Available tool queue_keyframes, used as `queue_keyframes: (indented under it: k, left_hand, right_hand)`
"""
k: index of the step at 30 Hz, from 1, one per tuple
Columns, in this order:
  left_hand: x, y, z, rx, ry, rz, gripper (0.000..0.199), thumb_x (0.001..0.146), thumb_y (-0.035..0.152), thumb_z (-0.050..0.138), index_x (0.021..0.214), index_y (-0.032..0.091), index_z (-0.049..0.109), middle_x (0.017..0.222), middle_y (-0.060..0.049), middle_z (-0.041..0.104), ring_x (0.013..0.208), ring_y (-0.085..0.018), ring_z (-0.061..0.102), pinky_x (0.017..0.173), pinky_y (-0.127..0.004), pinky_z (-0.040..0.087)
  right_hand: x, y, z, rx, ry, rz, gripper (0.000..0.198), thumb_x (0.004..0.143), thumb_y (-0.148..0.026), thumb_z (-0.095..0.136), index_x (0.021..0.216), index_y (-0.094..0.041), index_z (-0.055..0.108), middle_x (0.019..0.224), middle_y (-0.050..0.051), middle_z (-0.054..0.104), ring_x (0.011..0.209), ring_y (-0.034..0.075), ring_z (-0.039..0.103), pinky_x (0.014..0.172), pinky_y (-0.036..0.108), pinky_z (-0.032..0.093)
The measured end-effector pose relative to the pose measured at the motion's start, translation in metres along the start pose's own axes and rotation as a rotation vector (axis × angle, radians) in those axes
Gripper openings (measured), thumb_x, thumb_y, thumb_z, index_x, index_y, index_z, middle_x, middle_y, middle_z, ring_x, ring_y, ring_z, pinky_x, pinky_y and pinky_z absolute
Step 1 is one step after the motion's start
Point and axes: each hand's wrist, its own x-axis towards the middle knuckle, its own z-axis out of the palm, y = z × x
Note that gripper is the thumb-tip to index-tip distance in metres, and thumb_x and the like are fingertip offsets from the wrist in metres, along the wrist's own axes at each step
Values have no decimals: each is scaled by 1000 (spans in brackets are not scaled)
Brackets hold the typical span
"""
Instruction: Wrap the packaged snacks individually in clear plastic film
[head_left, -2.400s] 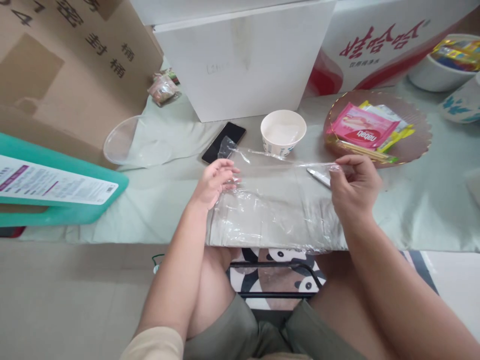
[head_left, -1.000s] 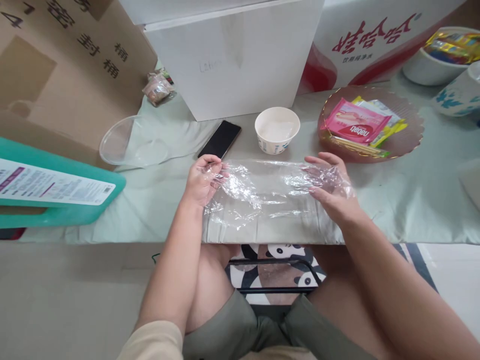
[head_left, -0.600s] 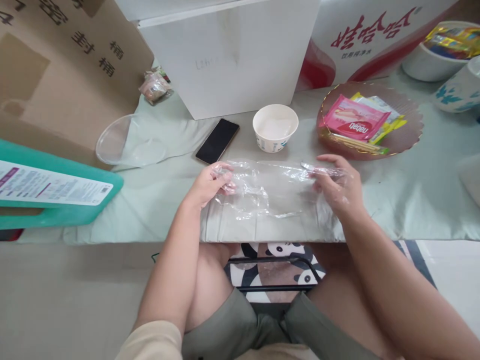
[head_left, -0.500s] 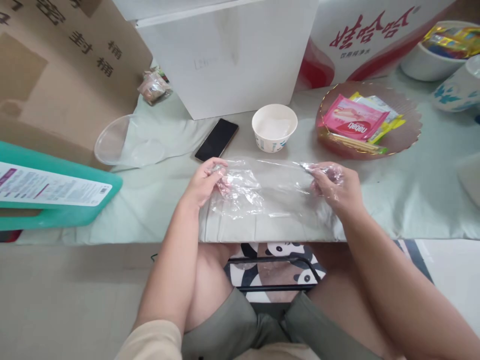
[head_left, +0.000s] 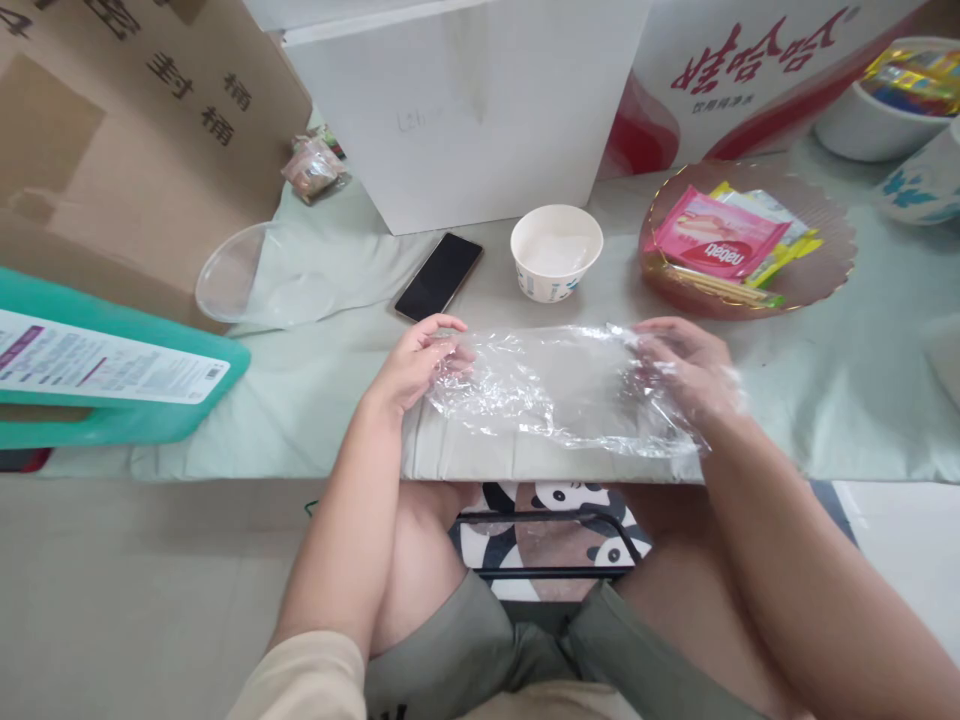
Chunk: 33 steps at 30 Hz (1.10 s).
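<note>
A clear, crinkled sheet of thin plastic film (head_left: 555, 385) stretches between my two hands above the front of the table; whether it is a bag I cannot tell. My left hand (head_left: 424, 365) pinches its left end between thumb and fingers. At the other end, my right hand (head_left: 686, 365) grips the film, and part of the film covers its fingers, which are slightly blurred. Just beyond the film stands a white paper bowl (head_left: 556, 255). A black phone (head_left: 440, 277) lies flat beyond my left hand.
A pink-brown glass bowl (head_left: 832, 255) holding wrapped snacks stands at the right. At the left are a teal jug (head_left: 150, 395), a clear plastic lid (head_left: 232, 285) and a cardboard box (head_left: 150, 190). A white box (head_left: 480, 120) stands at the back. White tubs are at the far right.
My right hand has shifted slightly right, and its fingers have spread under the film. The film's right part now reaches farther over that hand. My left hand keeps its hold; the view has shifted slightly.
</note>
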Motion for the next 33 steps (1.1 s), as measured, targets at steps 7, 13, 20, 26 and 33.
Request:
queue_keyframes:
  k: [7,13,20,26,33]
  left_hand:
    - [4,-2,1,-72,93,40,7,78,21,67,81,19,61,61,1,67,52,-12,66,48,-19,50]
    - [4,4,6,-151,120,0,7,77,11,60,74,17,59,69,-1,70,57,-13,70,50,-19,51]
    - [6,4,3,-220,71,26,0,73,15,60,73,16,61,78,-2,70,67,-15,72,66,-26,59]
    - [3,2,4,-148,-3,69,28,68,32,73,91,17,67,105,-5,69,79,-18,72,58,-26,58]
    - [-1,3,3,-59,25,88,38,60,13,74,97,19,68,119,-5,65,50,-1,49,34,-17,23]
  right_hand:
    - [-2,-1,3,25,88,-61,8,74,-24,66,82,-23,66,48,-8,51,41,11,46,42,24,36]
    - [-1,1,3,156,118,-112,11,75,-26,67,85,-25,64,53,-9,53,43,9,49,43,23,39]
    - [3,4,3,122,119,-34,8,73,-25,69,78,-24,63,62,-6,61,48,12,57,44,24,40]
    - [1,1,5,227,74,28,4,70,-22,69,72,-23,65,63,-3,62,50,11,59,48,23,43]
    - [7,-1,-3,287,5,178,18,62,-29,65,76,-23,72,67,2,65,56,16,62,50,29,48]
